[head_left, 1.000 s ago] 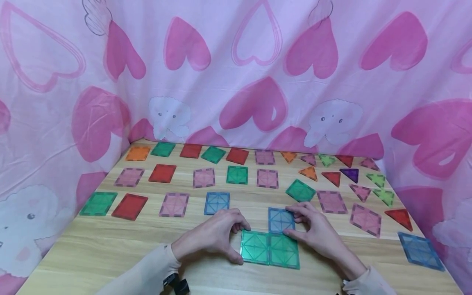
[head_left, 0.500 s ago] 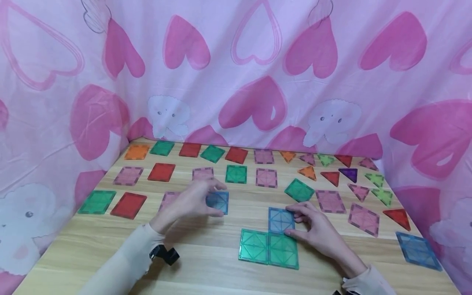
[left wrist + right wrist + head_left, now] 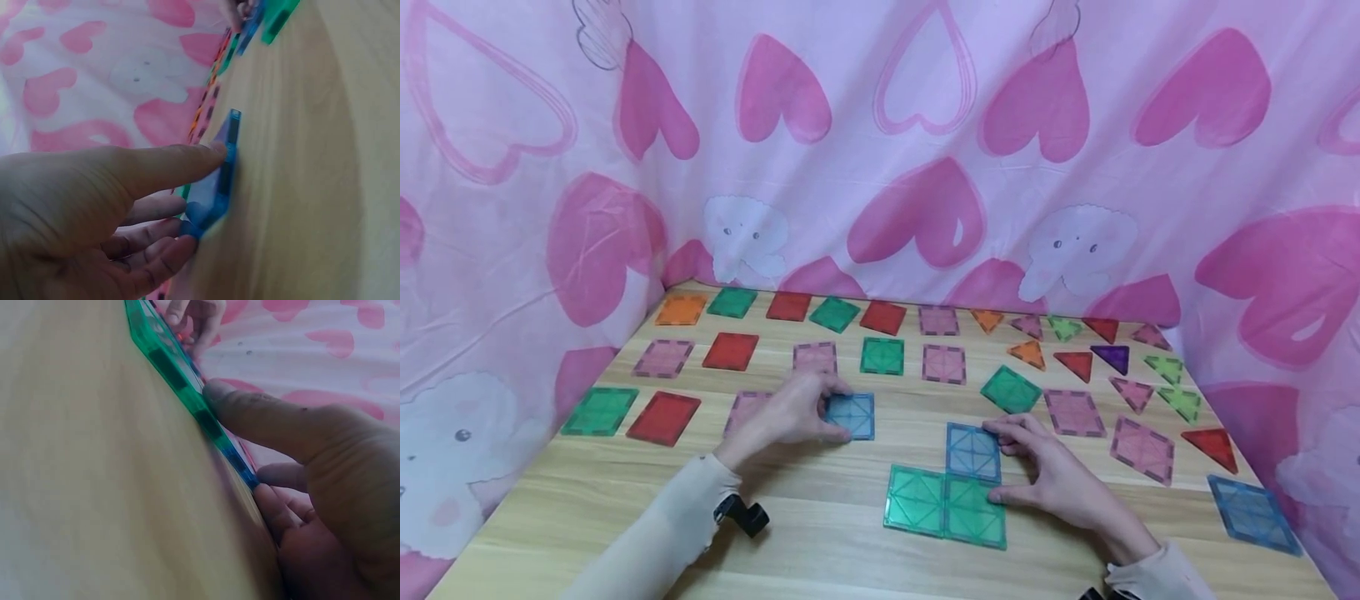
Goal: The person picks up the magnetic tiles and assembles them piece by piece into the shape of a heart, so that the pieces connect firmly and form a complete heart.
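Observation:
My left hand (image 3: 788, 413) pinches a blue square magnetic tile (image 3: 859, 417) by its left side. In the left wrist view, the thumb lies on the edge of this blue tile (image 3: 226, 172) and the fingers are at its far side. Nearer the front, two green square magnetic tiles (image 3: 914, 502) lie side by side. A second blue square tile (image 3: 972, 452) adjoins the far edge of the right green tile (image 3: 976, 515). My right hand (image 3: 1063, 483) holds this corner of the group, index finger at the blue tile's far right corner and thumb on the green tile's right edge.
Loose square tiles lie in rows behind and to the left, among them a red tile (image 3: 663, 418) and a pink tile (image 3: 944, 364). Several small triangles, such as a purple triangle (image 3: 1111, 358), lie back right. A larger blue tile (image 3: 1253, 513) lies far right. Pink curtain (image 3: 910, 208) encloses the table.
My left hand has left the green tiles, moved back and left, and taken hold of the blue tile, which has shifted slightly right. The right thumb has slid onto the green tile's edge.

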`<state>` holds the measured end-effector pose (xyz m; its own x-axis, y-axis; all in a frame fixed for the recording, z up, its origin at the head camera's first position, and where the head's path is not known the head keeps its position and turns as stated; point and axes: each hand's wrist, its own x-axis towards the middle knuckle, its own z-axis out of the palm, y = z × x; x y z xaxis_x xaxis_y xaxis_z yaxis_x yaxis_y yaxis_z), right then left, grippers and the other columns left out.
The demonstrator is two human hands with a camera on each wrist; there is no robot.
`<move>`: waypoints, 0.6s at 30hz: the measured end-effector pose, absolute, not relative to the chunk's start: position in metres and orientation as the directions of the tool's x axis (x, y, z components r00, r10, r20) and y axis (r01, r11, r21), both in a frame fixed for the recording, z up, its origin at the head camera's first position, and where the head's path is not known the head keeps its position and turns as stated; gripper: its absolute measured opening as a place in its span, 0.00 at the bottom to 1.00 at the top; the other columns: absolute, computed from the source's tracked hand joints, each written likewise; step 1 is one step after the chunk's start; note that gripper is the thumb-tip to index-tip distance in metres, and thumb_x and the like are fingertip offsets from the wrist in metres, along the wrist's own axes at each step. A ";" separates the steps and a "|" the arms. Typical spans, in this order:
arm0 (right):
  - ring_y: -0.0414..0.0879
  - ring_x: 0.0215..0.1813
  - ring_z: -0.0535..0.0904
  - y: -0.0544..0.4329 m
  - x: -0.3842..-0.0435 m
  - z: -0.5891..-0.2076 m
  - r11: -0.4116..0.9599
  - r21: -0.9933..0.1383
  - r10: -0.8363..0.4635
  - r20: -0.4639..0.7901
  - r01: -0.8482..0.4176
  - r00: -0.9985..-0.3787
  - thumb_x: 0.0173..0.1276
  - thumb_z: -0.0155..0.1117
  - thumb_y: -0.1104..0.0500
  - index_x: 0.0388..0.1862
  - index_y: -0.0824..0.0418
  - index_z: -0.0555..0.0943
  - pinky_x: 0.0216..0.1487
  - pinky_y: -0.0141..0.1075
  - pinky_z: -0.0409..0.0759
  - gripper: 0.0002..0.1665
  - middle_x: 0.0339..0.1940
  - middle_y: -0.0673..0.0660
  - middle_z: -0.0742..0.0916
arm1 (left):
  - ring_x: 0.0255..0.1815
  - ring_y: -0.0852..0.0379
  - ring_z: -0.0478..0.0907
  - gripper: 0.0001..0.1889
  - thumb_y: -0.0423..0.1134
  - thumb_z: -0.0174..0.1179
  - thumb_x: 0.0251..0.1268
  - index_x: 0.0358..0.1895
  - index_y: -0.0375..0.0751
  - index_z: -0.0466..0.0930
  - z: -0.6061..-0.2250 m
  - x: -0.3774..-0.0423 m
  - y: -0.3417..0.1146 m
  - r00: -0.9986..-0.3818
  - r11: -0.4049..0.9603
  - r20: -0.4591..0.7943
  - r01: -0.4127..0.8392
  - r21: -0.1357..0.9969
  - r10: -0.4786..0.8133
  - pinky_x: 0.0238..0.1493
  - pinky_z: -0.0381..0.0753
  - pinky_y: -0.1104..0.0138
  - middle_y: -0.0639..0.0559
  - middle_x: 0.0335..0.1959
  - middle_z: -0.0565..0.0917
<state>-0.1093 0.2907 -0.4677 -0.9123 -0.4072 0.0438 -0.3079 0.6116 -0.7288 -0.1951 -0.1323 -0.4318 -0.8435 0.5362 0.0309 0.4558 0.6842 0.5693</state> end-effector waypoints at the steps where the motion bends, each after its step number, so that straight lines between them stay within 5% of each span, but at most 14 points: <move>1: 0.47 0.67 0.82 0.290 -0.109 -0.468 0.613 -0.725 -0.407 0.050 -0.314 -0.912 0.60 0.89 0.38 0.82 0.49 0.77 0.69 0.36 0.82 0.54 0.74 0.50 0.77 | 0.46 0.55 0.79 0.34 0.45 0.89 0.54 0.65 0.41 0.90 -0.433 -0.194 -0.129 -0.842 0.679 0.033 0.456 0.576 0.538 0.48 0.84 0.64 0.50 0.54 0.87; 18: 0.41 0.67 0.79 0.280 -0.105 -0.469 0.653 -0.686 -0.379 0.071 -0.321 -0.923 0.62 0.86 0.35 0.82 0.46 0.77 0.68 0.37 0.81 0.52 0.79 0.47 0.75 | 0.44 0.58 0.77 0.33 0.48 0.86 0.61 0.68 0.43 0.88 -0.442 -0.175 -0.082 -0.774 0.581 0.069 0.528 0.620 0.630 0.43 0.82 0.69 0.49 0.57 0.82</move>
